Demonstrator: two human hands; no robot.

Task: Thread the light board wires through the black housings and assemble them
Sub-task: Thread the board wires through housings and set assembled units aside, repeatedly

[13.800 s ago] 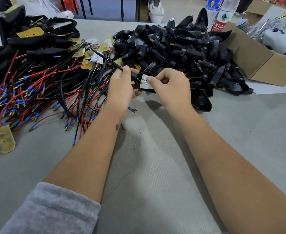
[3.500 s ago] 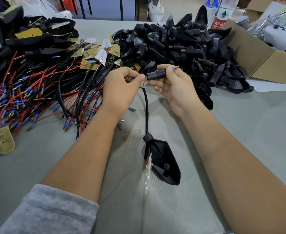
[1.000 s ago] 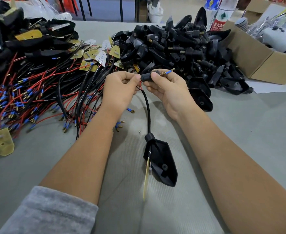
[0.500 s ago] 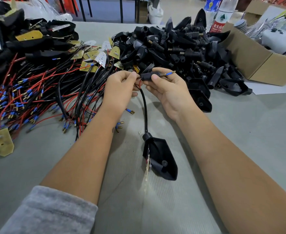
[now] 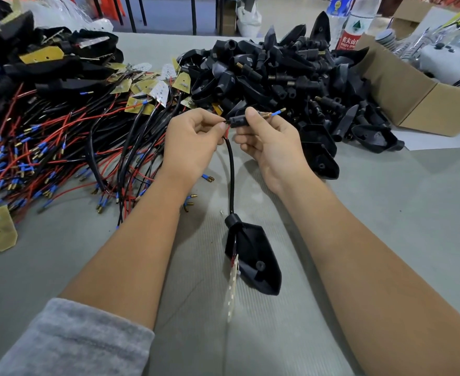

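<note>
The right hand (image 5: 270,147) pinches a small black sleeve (image 5: 238,121); the left hand (image 5: 193,142) pinches the red wire (image 5: 226,129) just beside it. Below the fingers hangs the black housing (image 5: 253,257), a white light board (image 5: 232,283) at its edge.

Black housing (image 5: 253,256) on table, light board (image 5: 233,280) (white) hanging out.

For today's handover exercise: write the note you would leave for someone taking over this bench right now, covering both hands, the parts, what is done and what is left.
Left hand: pinches the red wire where it enters the black stem piece.
Right hand: grips that stem piece; a blue-tipped wire end pokes out its far side.
The black housing lies on the table, cable already through it, light board hanging at its mouth.
Left: finish feeding the wires through, seat the board, close up.
</note>
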